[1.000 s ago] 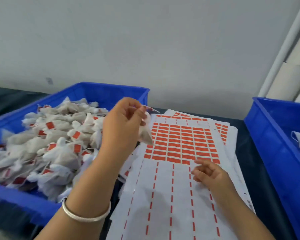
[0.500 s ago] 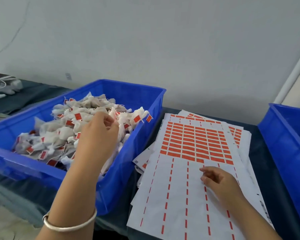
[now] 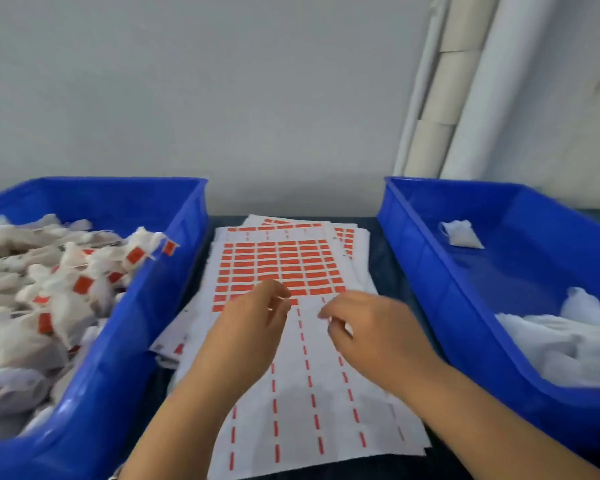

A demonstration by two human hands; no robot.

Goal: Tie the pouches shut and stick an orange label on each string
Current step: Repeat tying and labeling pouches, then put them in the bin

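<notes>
Both blue bins, left bin and right bin, are cut off by the frame edges. Motion blur obscures the left hand fingertips and the right hand fingertips; grip contents are indeterminate.

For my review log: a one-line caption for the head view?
Both hands hover over the label sheet, between two blue bins.

- Left: bin holding a heap of tied pouches.
- Middle, between the bins: stack of label sheets on the table.
- Right: second bin with a few pouches inside.
- Behind: wall.
- Over the sheets: left hand, right hand.
</notes>
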